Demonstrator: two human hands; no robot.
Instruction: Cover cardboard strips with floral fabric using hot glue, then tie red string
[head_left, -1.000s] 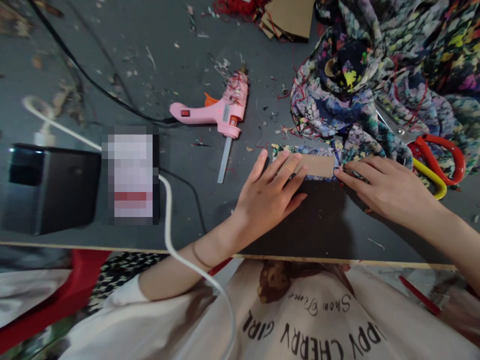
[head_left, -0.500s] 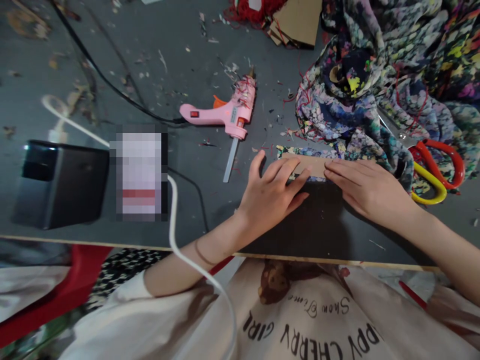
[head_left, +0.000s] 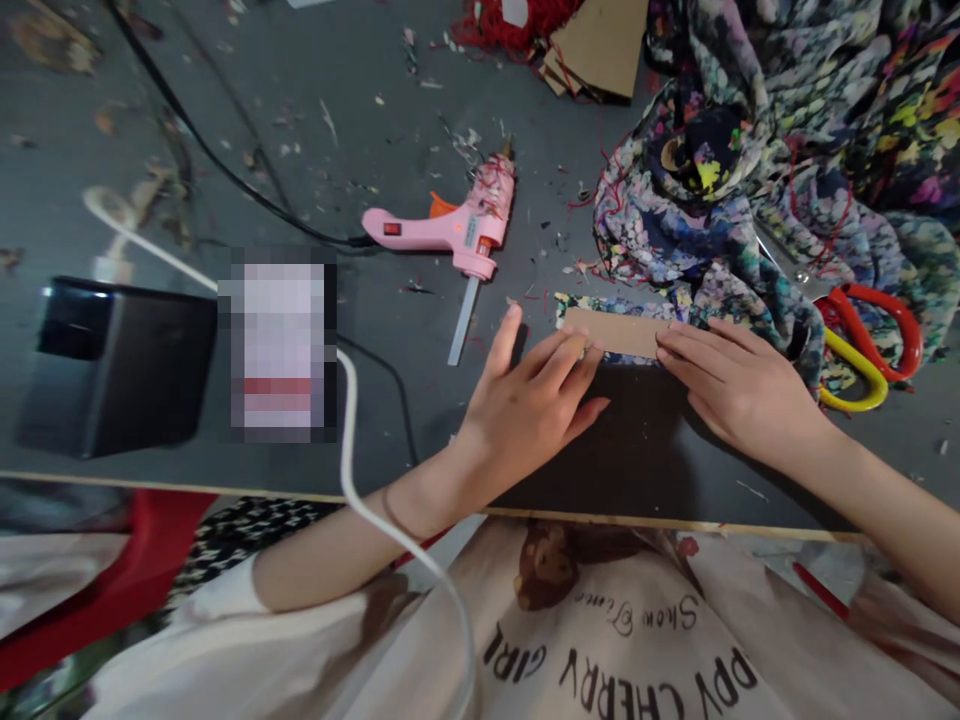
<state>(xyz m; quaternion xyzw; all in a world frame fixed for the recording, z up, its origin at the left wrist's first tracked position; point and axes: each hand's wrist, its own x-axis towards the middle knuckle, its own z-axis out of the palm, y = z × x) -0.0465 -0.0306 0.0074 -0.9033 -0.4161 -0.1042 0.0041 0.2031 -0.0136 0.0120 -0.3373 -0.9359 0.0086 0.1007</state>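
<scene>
A narrow cardboard strip [head_left: 619, 333] lies flat on a piece of floral fabric [head_left: 637, 303], whose edges show above and below it. My left hand [head_left: 529, 400] rests with its fingertips on the strip's left end, fingers spread and the little finger raised apart. My right hand [head_left: 742, 385] lies over the right part of the strip, fingers stretched out flat and covering that end. To the left of the strip, a pink glue gun [head_left: 442, 230] lies on its side with a clear glue stick [head_left: 464, 320] sticking out of it.
Red-and-yellow-handled scissors [head_left: 874, 335] lie partly under a crumpled floral cloth [head_left: 810, 150] at right. Cardboard pieces [head_left: 600, 45] and red thread [head_left: 499, 25] are at the back. A black box [head_left: 120, 370], a blurred-out object [head_left: 281, 345] and a white cable [head_left: 349, 430] are at left.
My left hand has slid slightly left and down along the strip, so more bare cardboard shows between my hands. My right hand has barely moved.
</scene>
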